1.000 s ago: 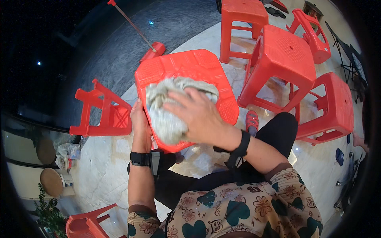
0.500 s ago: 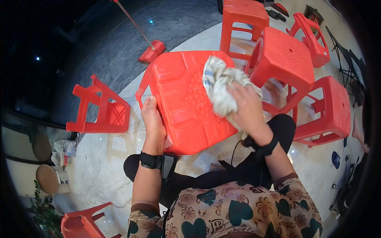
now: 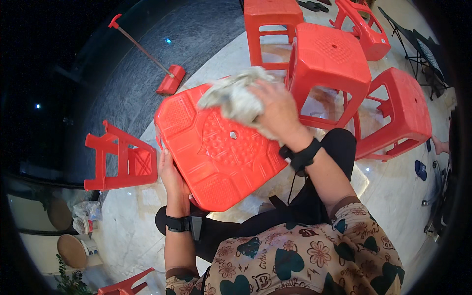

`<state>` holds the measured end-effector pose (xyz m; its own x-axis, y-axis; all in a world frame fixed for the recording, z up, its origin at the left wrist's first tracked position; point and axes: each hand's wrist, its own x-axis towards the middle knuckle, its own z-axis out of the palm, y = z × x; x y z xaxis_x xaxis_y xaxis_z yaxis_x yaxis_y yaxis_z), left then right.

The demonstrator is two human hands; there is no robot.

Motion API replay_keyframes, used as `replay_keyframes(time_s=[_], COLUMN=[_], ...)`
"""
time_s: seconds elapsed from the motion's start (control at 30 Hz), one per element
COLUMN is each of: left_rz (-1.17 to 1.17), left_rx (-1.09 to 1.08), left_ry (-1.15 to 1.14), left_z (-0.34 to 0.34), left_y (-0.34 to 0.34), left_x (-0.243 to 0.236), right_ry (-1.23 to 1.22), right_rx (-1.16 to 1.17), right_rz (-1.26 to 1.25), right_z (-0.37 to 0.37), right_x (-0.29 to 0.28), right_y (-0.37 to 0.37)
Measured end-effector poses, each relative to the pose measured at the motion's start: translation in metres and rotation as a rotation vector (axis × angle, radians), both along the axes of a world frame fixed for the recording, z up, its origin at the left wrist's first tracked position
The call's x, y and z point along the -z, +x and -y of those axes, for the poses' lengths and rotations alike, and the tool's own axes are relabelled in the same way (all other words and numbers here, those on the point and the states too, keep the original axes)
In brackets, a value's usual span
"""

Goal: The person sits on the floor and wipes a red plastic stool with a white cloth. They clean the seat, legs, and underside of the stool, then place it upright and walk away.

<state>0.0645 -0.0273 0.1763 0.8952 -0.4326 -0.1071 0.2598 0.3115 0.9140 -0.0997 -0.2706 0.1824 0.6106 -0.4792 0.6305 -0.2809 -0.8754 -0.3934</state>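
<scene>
In front of my lap is a red plastic stool (image 3: 216, 167), its square seat with a small central hole facing me. My left hand (image 3: 172, 177) grips the stool's left edge, thumb in view and the other fingers hidden behind it. A crumpled whitish cloth (image 3: 236, 96) lies against the far right part of the seat. My right hand (image 3: 278, 110) is closed over that cloth and presses it on the plastic; both are slightly blurred.
Several more red stools (image 3: 334, 54) stand at the right, close to my right arm. One tipped stool (image 3: 125, 157) lies at the left. Beyond it are a red long-handled dustpan (image 3: 171, 79) and a plastic bag (image 3: 86, 216). A folding chair (image 3: 418, 49) is at the far right.
The stool has tilted, so its seat with the hole faces me more fully. My right hand has swept the cloth leftward and up across the seat; my left hand still holds the edge.
</scene>
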Motion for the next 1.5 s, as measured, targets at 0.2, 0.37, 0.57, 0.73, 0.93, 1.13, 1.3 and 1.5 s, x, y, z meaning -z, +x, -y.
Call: replay_keyframes(time_s=[0.2, 0.37, 0.57, 0.73, 0.93, 1.13, 1.3, 1.5], left_rz=[0.021, 0.063, -0.009, 0.036, 0.028, 0.036, 0.083, 0.039], left_rx=[0.022, 0.029, 0.110, 0.088, -0.001, -0.010, 0.028, -0.042], left_ry=[-0.001, 0.048, -0.001, 0.053, 0.011, 0.008, 0.112, 0.054], left_z=[-0.019, -0.024, 0.007, 0.001, 0.000, 0.015, 0.015, -0.005], left_y=[-0.003, -0.015, -0.034, -0.033, -0.046, -0.045, -0.018, -0.007], left_x=[0.001, 0.001, 0.004, -0.002, 0.002, -0.005, -0.011, -0.001], right_ry=[0.343, 0.247, -0.094, 0.037, 0.210, -0.032, -0.135, -0.108], right_rx=[0.047, -0.216, -0.426, -0.201, 0.189, -0.124, -0.495, -0.274], right_rz=[-0.080, 0.138, 0.003, 0.052, -0.133, -0.096, 0.012, 0.055], right_z=[0.049, -0.005, -0.078, -0.038, 0.028, -0.041, -0.103, -0.057], right_x=[0.026, -0.059, -0.051, -0.035, 0.018, -0.013, -0.032, -0.012], right_y=[-0.042, -0.039, -0.008, -0.006, -0.041, -0.046, -0.034, -0.007])
